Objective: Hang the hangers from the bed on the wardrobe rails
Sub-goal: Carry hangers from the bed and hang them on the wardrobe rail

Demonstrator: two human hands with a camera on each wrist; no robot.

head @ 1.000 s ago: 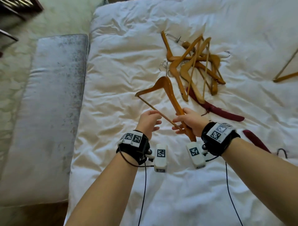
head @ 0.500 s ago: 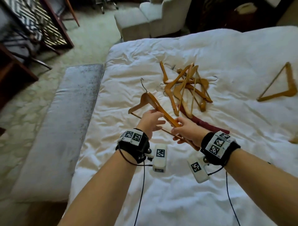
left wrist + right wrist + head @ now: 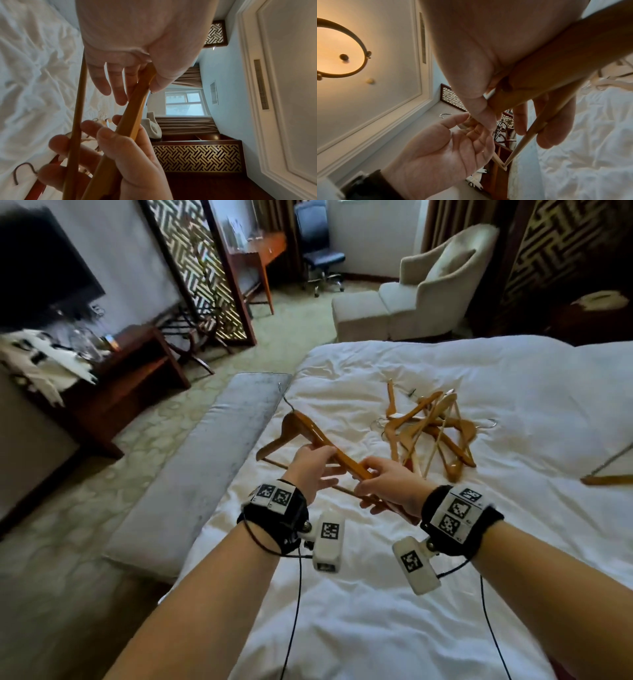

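Hangers are mostly where they began: one wooden hanger [image 3: 308,436] is up off the bed [image 3: 376,611], carried between both hands, and the rest lie beyond them. The left hand [image 3: 310,465] pinches the hanger's sloping arm between thumb and fingers, its other fingers loose. The right hand [image 3: 388,486], just beside it toward the lower end, curls round the same arm, with the thin crossbar passing between its fingers in the right wrist view. The metal hook points up and away from the left hand.

Ahead of the right hand a tangled pile [image 3: 431,433] of wooden hangers rests on the bed, and further out to the right another hanger [image 3: 606,474] lies alone, partly cut off by the frame edge. In the left wrist view a dark red hanger [image 3: 39,185] lies on the sheet below the hands.

No wardrobe or rail shows in any view, so nothing can be counted as hung. By my reading the task is at an early stage: one hanger lifted, the carry to the rail undone, the pile untouched.
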